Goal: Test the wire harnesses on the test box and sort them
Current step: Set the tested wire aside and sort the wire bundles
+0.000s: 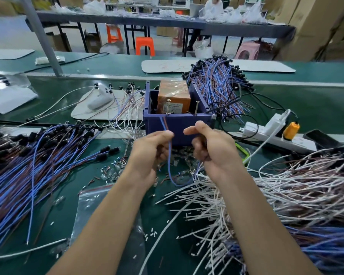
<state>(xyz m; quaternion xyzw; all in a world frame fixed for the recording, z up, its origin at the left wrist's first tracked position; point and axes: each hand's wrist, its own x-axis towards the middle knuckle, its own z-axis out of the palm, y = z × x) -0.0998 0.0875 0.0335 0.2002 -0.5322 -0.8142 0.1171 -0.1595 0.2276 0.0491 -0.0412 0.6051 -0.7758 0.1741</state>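
Wire harness (168,167), a thin blue-and-brown twin lead, is pinched between thumb and forefinger of the left hand (153,149), just on the near side of the test box (179,128). Above the pinch the two leads are run up the box's near wall to its rim. Below it the lead is hung in a slack loop and brought up into the right hand (209,147). That hand's fingers are curled round the lead, thumb stuck out to the left, and the lead's end is hidden in the fist. The hands are held close together, not touching.

The box is purple plastic, square and open-topped. An orange block (174,96) wrapped in glossy film is seated inside, and two screws (196,108) are stood at the near rim. Matching blue-brown leads with black end plugs are dumped in a left heap (28,165) and a far heap (216,84). Stiff white wires (286,185) are piled at right. Everything is laid on a green mat (316,100). A white power strip (251,129) is set to the right of the box.
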